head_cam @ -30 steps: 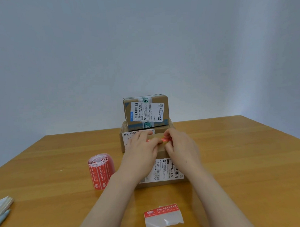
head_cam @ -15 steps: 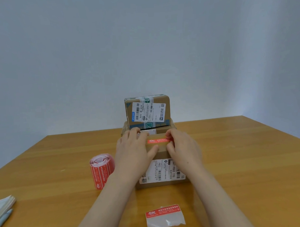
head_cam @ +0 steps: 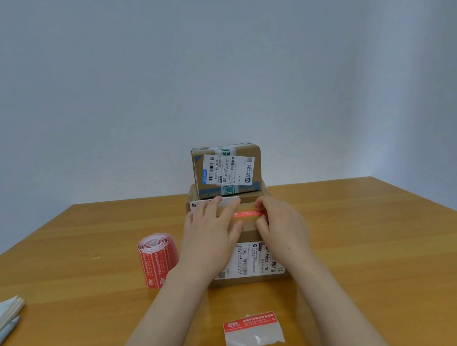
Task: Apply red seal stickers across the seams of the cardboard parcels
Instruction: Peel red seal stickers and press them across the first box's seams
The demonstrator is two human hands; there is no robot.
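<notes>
Head view, left fingers (head_cam: 230,211): I see them straight and flat, pressing the left part of the red seal sticker (head_cam: 247,213).
Right fingers (head_cam: 261,205): curled, pinching the sticker's right end.
Hands: left hand (head_cam: 211,233) and right hand (head_cam: 283,228) rest on the near parcel (head_cam: 250,231).
Sticker: lies across the near parcel's top, toward its far edge.
Behind: top parcel (head_cam: 227,170) stacked on a lower parcel (head_cam: 251,199).
Tabletop (head_cam: 367,245): sticker roll (head_cam: 158,260) stands left of the near parcel; a peeled backing (head_cam: 253,331) lies in front.
</notes>
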